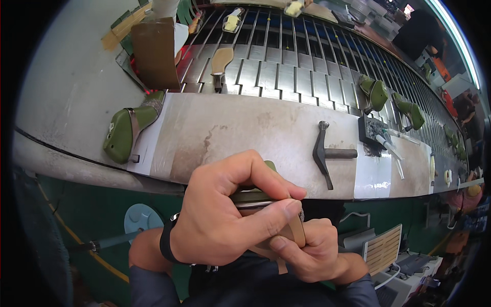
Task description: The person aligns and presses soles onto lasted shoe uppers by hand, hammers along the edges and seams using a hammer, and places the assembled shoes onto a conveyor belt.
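In front of my body, over the bench's near edge, I hold a partly made shoe on a green last [270,165], much of it hidden by my hands. My left hand [225,210], with a dark band at its wrist, is closed over its upper side, thumb and fingertips pinched together at the edge. A shiny metallic strip [250,203] shows under those fingers; whether it is a strap or a tool I cannot tell. My right hand [312,250] grips the shoe from below, its thumb against a tan piece [296,228].
On the bench [245,123] lies a hammer [322,153], right of centre. A black block [372,129] and white tubes [391,146] sit beyond it. Another strapped green last [120,135] rests at left. Behind runs a metal roller conveyor [286,77] carrying several shoe parts.
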`<state>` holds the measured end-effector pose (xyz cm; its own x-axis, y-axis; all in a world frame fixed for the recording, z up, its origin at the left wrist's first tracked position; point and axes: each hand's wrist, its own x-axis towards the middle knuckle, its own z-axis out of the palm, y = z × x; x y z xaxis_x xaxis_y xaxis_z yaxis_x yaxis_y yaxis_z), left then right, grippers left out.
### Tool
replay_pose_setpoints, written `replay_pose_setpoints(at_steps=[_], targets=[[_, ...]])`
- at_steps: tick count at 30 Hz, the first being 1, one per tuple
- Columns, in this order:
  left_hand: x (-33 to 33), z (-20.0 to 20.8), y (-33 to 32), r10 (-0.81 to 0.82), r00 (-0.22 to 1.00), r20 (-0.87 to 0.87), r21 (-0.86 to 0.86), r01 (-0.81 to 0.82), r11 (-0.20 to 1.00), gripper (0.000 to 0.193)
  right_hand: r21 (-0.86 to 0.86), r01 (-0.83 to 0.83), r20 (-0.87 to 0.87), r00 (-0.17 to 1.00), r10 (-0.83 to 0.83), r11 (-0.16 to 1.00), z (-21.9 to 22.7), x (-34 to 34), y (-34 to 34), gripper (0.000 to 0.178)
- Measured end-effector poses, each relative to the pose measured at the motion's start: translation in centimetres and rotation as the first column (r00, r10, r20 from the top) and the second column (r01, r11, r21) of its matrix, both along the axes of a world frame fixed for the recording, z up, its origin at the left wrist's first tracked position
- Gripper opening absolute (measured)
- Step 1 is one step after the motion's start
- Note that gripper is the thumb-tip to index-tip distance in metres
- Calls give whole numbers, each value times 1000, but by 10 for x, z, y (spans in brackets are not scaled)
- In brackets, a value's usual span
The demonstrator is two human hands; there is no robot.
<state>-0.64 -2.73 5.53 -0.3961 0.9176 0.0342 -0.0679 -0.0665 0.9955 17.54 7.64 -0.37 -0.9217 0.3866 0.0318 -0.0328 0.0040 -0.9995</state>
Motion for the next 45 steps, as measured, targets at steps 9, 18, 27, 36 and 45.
replay_pose_setpoints(at_steps=[9,18,27,36,45], targets=[[-41,-42,44,-238,938,253,286,163,944,61,-336,113,48,994,-103,935,19,-19,36,34],[-46,-53,57,-128,991,34,328,109,938,50,-358,124,7,991,-130,925,11,-25,55,38],[-51,-51,51,-146,978,-151,291,185,939,49,-282,133,-28,989,-147,950,9,-30,57,39],[-53,-49,42,-224,971,-80,270,238,933,62,-269,150,-13,987,-160,951,8,-27,49,38],[-46,-46,34,-237,970,53,234,219,947,75,-203,194,-3,980,-199,960,13,-26,37,35]])
